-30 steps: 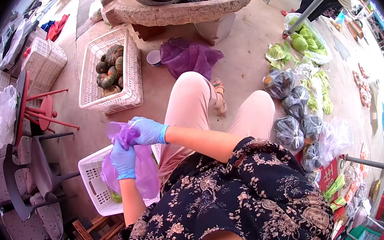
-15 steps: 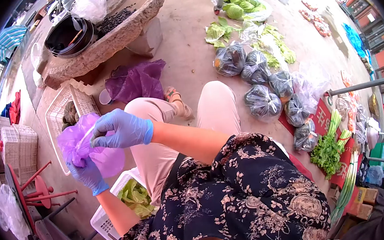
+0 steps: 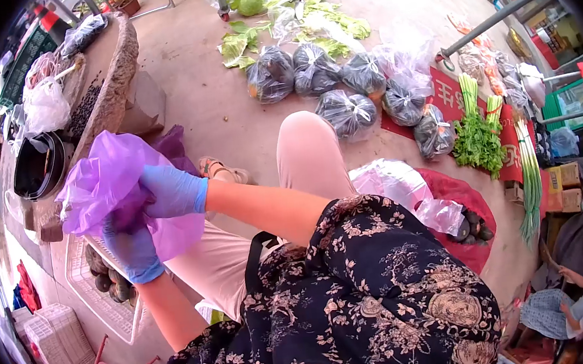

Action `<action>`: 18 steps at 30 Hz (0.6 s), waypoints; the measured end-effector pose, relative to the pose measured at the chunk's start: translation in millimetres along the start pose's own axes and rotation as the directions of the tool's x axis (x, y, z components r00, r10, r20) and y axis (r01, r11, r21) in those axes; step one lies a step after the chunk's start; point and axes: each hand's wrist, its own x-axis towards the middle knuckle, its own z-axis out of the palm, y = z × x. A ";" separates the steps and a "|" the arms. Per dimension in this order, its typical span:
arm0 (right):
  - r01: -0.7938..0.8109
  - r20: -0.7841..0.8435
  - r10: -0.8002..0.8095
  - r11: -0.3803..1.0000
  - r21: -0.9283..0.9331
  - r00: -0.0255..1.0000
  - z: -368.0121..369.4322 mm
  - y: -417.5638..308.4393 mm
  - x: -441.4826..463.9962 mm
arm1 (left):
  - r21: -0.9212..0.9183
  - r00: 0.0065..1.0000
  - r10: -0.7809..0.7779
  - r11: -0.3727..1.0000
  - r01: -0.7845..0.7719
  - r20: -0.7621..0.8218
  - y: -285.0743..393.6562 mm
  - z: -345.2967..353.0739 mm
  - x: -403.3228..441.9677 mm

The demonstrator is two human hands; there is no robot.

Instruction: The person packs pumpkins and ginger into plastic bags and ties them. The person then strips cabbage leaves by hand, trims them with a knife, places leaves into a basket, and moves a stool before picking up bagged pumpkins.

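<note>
We are clutching a purple bag (image 3: 106,166) with our left grip (image 3: 132,250) and right grip (image 3: 173,189), while a white crate (image 3: 84,288) is sitting below the left one.

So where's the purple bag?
Head view, left of centre: the purple bag is held in the left hand and right hand, just right of the black pot.

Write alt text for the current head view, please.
A blue-gloved left hand and right hand hold a crumpled, translucent purple plastic bag. Nearby is a white, openwork plastic crate of dark, rounded vegetables; across the pale floor lie filled, knotted, clear plastic bags and leafy green bunches.
</note>
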 end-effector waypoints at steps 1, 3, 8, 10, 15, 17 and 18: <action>0.093 -0.294 -0.117 0.991 -0.096 0.949 -3.5 11.0 -9.1 | -0.094 0.987 -0.090 0.990 0.102 0.133 -11.7 19.1 6.2; -0.125 -0.402 -0.013 0.942 -0.313 0.916 -26.4 33.7 -20.1 | -0.128 0.982 -0.185 0.974 0.188 0.034 -43.4 43.4 24.9; -0.345 -0.657 -0.040 0.826 -0.446 0.753 -112.0 64.0 -51.5 | 0.527 0.961 -0.190 0.848 0.057 0.202 -94.6 111.3 43.2; -0.372 -0.704 -0.060 0.816 -0.443 0.708 -148.3 63.3 -64.9 | 0.622 0.915 -0.252 0.783 0.002 0.315 -117.7 128.8 53.7; -0.207 -0.607 -0.285 0.764 -0.611 0.742 -196.5 98.7 -74.1 | 0.552 0.892 -0.316 0.828 0.094 0.322 -162.7 187.1 77.8; -0.259 -0.601 -0.175 0.784 -0.564 0.780 -205.7 103.2 -74.3 | 0.527 0.907 -0.254 0.849 0.044 0.335 -193.6 185.6 107.5; -0.255 -0.538 -0.096 0.803 -0.539 0.837 -213.2 106.7 -76.3 | 0.515 0.914 -0.225 0.857 0.020 0.338 -207.3 182.9 120.4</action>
